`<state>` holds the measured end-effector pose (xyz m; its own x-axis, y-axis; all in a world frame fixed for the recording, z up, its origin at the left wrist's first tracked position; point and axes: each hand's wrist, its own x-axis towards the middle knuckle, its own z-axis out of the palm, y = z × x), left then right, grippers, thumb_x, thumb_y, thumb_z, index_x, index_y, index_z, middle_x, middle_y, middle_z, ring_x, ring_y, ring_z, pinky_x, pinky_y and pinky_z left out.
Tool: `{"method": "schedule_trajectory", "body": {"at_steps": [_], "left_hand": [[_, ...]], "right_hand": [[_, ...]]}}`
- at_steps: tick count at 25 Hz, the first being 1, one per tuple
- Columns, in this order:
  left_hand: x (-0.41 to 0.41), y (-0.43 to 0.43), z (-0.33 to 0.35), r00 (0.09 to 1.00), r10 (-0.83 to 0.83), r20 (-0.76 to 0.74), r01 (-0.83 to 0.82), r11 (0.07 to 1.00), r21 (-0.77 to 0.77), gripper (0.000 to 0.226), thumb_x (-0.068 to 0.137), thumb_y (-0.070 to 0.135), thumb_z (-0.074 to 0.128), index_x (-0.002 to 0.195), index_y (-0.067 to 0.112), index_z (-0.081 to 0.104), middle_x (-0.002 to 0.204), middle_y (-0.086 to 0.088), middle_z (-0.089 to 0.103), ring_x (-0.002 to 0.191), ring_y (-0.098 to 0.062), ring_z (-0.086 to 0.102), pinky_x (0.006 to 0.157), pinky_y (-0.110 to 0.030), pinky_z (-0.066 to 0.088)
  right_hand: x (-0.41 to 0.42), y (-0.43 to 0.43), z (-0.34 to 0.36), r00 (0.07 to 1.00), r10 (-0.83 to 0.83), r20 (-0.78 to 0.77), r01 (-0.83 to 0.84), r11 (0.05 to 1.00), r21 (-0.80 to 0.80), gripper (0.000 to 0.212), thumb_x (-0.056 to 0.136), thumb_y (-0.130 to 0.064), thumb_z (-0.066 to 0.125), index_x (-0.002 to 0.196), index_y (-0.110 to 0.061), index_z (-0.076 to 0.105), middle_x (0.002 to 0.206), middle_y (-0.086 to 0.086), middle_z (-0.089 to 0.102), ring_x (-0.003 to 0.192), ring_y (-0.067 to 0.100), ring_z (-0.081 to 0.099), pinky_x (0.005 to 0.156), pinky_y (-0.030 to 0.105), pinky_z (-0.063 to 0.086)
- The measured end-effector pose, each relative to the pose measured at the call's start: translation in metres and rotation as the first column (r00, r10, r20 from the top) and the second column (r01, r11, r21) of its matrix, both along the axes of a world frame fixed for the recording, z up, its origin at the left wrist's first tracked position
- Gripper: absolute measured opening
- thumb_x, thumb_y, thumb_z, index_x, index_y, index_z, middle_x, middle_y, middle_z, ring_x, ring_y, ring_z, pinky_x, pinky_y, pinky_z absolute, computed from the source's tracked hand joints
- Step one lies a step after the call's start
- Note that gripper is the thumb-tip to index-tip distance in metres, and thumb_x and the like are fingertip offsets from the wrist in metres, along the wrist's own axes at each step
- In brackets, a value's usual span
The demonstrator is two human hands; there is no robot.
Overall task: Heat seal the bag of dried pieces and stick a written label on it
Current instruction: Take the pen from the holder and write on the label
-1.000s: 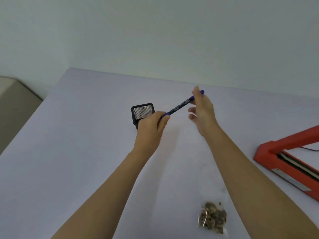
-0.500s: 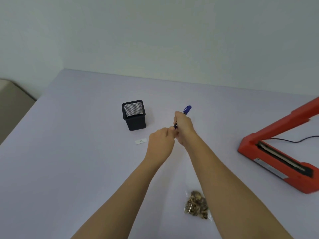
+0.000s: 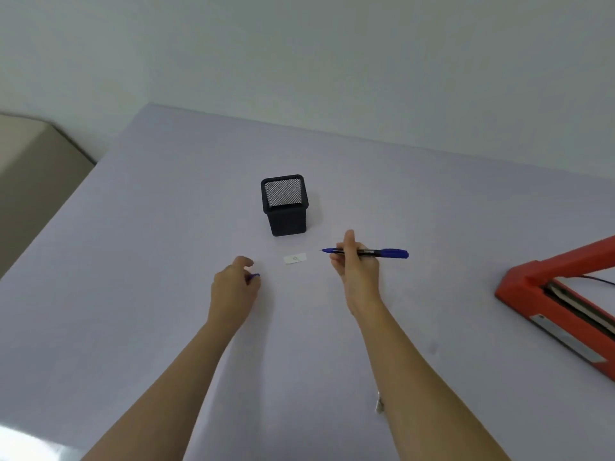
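Observation:
My right hand (image 3: 356, 272) grips a blue pen (image 3: 382, 252) held level, its bare tip pointing left toward a small white label (image 3: 295, 258) lying flat on the table. My left hand (image 3: 234, 289) is curled low over the table left of the label, pinching the pen's blue cap (image 3: 254, 276). The bag of dried pieces is almost wholly hidden under my right forearm; only a sliver of clear plastic (image 3: 378, 404) shows. The red heat sealer (image 3: 545, 294) stands at the right edge with its arm raised.
A black mesh pen holder (image 3: 286, 207) stands just behind the label. The pale table (image 3: 133, 261) runs to a wall at the back, and its left edge drops off beside a beige surface (image 3: 30, 174). A black cable (image 3: 595, 278) trails behind the sealer.
The hands, joined on the pen before, have parted: the cap came off in my left hand, and my right hand turned the pen level, tip toward the label. The view tilted up, hiding the bag.

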<state>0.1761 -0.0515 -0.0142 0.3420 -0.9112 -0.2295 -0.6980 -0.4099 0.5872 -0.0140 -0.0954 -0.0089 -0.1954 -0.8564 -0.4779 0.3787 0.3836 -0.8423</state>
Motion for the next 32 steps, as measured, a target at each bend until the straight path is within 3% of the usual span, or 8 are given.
{"method": "schedule_trajectory", "body": {"at_steps": [4,9,11,14,17,24,27,32], "left_hand": [[0.025,-0.012,-0.017,0.978,-0.106,0.181,0.11,0.994,-0.016,0.006,0.084,0.006,0.054,0.083,0.001,0.058,0.079,-0.014,0.06,0.069,-0.028,0.052,0.06,-0.03,0.035],[0.036,-0.012,-0.026,0.98,-0.123,0.156,0.13,0.991,-0.04,0.032,0.084,0.017,0.061,0.115,0.008,0.056,0.104,-0.011,0.056,0.085,-0.028,0.058,0.071,-0.029,0.042],[0.035,-0.006,-0.024,0.99,-0.045,0.136,0.074,0.974,-0.216,0.04,0.083,0.02,0.065,0.119,0.008,0.055,0.108,-0.01,0.054,0.088,-0.024,0.058,0.071,-0.03,0.046],[0.023,0.001,-0.026,0.95,-0.243,0.197,0.307,0.845,-0.439,0.027,0.086,0.022,0.052,0.098,0.004,0.068,0.089,-0.009,0.062,0.071,-0.022,0.062,0.061,-0.029,0.051],[0.007,-0.014,-0.042,0.874,-0.426,0.234,0.485,0.791,-0.371,0.026,0.085,0.019,0.054,0.097,0.003,0.071,0.082,-0.009,0.065,0.068,-0.022,0.064,0.062,-0.022,0.05],[-0.003,-0.044,-0.065,0.918,-0.39,0.072,0.39,0.854,-0.345,0.021,0.079,0.013,0.072,0.098,0.003,0.073,0.085,-0.011,0.06,0.068,-0.022,0.059,0.062,-0.026,0.047],[-0.002,-0.047,-0.066,0.891,-0.421,0.168,0.453,0.823,-0.343,0.025,0.084,0.026,0.062,0.091,0.005,0.075,0.079,-0.01,0.061,0.064,-0.022,0.059,0.055,-0.028,0.05],[-0.001,-0.049,-0.069,0.773,-0.486,0.408,0.623,0.704,-0.34,0.034,0.089,0.022,0.045,0.077,0.003,0.07,0.072,-0.01,0.062,0.058,-0.024,0.058,0.049,-0.03,0.05]], "right_hand": [[0.022,0.004,-0.02,0.977,0.069,-0.2,-0.099,0.985,-0.144,0.03,0.085,-0.024,0.065,0.063,-0.014,0.046,0.06,0.0,0.055,0.051,0.001,0.057,0.057,0.015,0.05],[0.049,-0.007,-0.043,0.892,0.074,-0.446,-0.195,0.953,-0.233,0.036,0.087,-0.027,0.062,0.06,-0.009,0.045,0.055,0.005,0.053,0.051,0.01,0.053,0.052,0.022,0.045],[0.054,-0.013,-0.052,0.856,0.044,-0.515,-0.22,0.933,-0.286,0.038,0.086,-0.025,0.064,0.059,-0.007,0.045,0.052,0.003,0.049,0.05,0.008,0.046,0.051,0.02,0.041],[0.054,-0.023,-0.062,0.797,0.024,-0.603,-0.272,0.906,-0.324,0.037,0.086,-0.02,0.064,0.056,-0.017,0.042,0.05,-0.002,0.045,0.049,0.009,0.044,0.049,0.019,0.039],[0.056,-0.025,-0.071,0.743,0.006,-0.669,-0.311,0.889,-0.337,0.035,0.086,-0.017,0.063,0.057,-0.012,0.043,0.05,0.001,0.046,0.05,0.015,0.045,0.048,0.021,0.04],[0.057,-0.024,-0.074,0.677,-0.006,-0.736,-0.36,0.87,-0.338,0.035,0.086,-0.018,0.063,0.057,-0.011,0.044,0.051,0.007,0.048,0.047,0.019,0.045,0.048,0.026,0.042],[0.058,-0.023,-0.075,0.657,-0.014,-0.753,-0.382,0.855,-0.35,0.035,0.085,-0.025,0.061,0.057,-0.015,0.041,0.05,0.001,0.045,0.045,0.01,0.04,0.048,0.013,0.037],[0.057,-0.024,-0.075,0.653,-0.015,-0.757,-0.391,0.85,-0.354,0.035,0.084,-0.03,0.058,0.057,-0.014,0.042,0.05,0.004,0.047,0.045,0.011,0.041,0.047,0.015,0.037]]}}
